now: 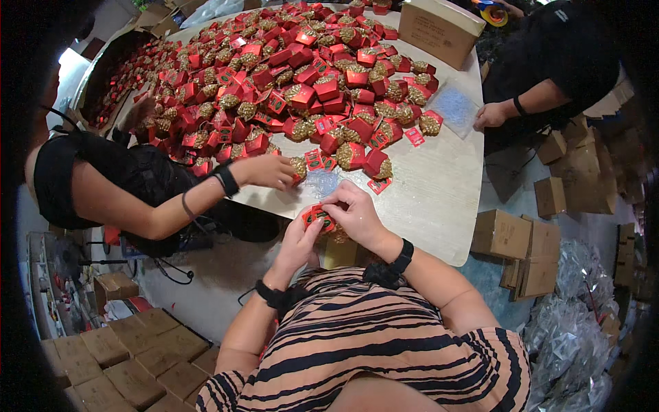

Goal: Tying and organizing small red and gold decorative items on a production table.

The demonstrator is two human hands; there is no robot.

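My left hand (300, 242) and my right hand (355, 214) together grip one small red ornament with a gold glitter part (320, 218), held just over the near edge of the pale round table (439, 199). Right beyond my hands lies a little clear plastic bag (321, 182). A big heap of the same red and gold ornaments (302, 82) covers most of the table's far side.
A person at the left reaches a hand (268, 170) into the heap's near edge. Another person's hand (490, 115) rests at the right by a stack of clear bags (454, 106). A cardboard box (439, 26) sits on the table; more boxes (518, 244) lie on the floor.
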